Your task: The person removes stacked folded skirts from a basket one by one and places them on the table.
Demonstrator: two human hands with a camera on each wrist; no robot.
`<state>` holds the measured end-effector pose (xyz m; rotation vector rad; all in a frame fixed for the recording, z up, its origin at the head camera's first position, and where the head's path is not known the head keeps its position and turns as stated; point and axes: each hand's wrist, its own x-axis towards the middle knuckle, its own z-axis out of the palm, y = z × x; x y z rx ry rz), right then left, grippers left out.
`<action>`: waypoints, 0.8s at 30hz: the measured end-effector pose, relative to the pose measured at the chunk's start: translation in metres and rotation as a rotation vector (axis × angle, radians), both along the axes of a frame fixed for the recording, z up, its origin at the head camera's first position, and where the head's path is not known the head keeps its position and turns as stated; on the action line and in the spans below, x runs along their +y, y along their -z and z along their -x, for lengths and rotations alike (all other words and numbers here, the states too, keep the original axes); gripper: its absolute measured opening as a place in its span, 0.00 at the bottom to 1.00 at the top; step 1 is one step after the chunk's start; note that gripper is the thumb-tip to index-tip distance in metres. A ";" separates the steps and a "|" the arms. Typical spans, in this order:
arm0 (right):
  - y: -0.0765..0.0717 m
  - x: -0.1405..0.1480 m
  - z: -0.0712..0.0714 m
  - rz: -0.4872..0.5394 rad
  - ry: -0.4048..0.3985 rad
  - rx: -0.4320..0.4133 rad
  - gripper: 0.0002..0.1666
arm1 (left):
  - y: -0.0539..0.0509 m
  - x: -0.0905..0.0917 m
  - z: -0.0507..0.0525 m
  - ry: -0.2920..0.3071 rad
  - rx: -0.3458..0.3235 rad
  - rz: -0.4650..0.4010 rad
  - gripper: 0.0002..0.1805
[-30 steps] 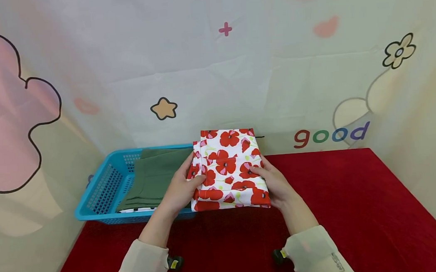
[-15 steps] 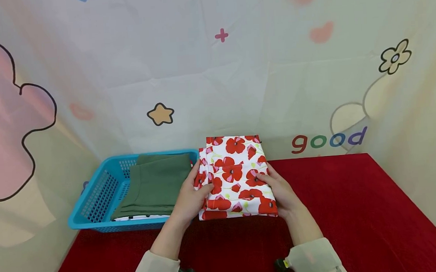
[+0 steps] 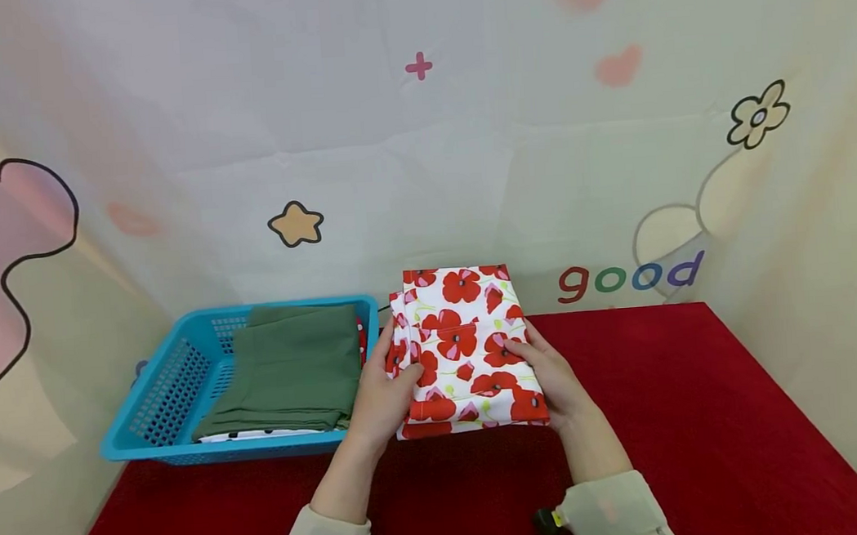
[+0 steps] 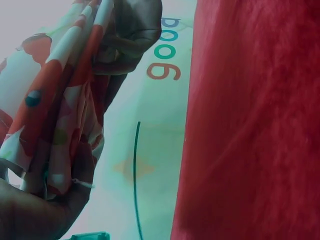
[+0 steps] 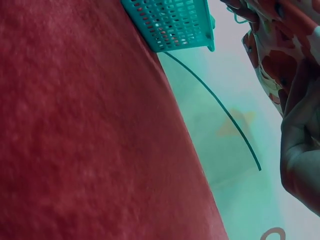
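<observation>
At centre, left hand, right hand: gripping folded poppy-print cloth
Offset layers, nine o'clock: could slip unfolded, likely from slackened grip
Blue basket: at nine o'clock

The head view looked forward and down from the near side of the folded white cloth printed with red poppies, far enough back to take in the blue perforated plastic basket to the cloth's left and the pale cartoon-printed fabric backdrop behind the cloth. The left wrist view faced the backdrop from close to the cloth and low; the right wrist view faced it too, also close (both came out sideways, turned opposite ways). Those two shared the cloth, the backdrop, a thin dark cord beyond the cloth and the red velvety tabletop.
</observation>
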<state>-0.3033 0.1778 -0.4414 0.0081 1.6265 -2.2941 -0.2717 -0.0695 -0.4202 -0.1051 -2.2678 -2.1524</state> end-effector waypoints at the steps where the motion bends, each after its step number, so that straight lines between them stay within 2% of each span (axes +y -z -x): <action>1: 0.000 0.000 0.001 -0.001 0.008 -0.007 0.37 | 0.000 0.001 0.001 -0.006 -0.007 -0.002 0.45; 5: 0.001 0.004 0.003 -0.014 0.026 -0.023 0.38 | 0.004 0.004 0.004 -0.016 -0.015 -0.027 0.44; 13: 0.006 0.015 0.002 -0.033 0.081 -0.063 0.38 | 0.015 0.019 0.010 0.013 -0.002 -0.072 0.43; 20: 0.007 0.023 0.004 -0.034 0.068 -0.070 0.39 | 0.021 0.025 0.010 0.017 -0.008 -0.078 0.45; 24: 0.006 0.025 0.007 -0.040 0.071 -0.068 0.39 | 0.023 0.026 0.014 0.022 -0.013 -0.076 0.45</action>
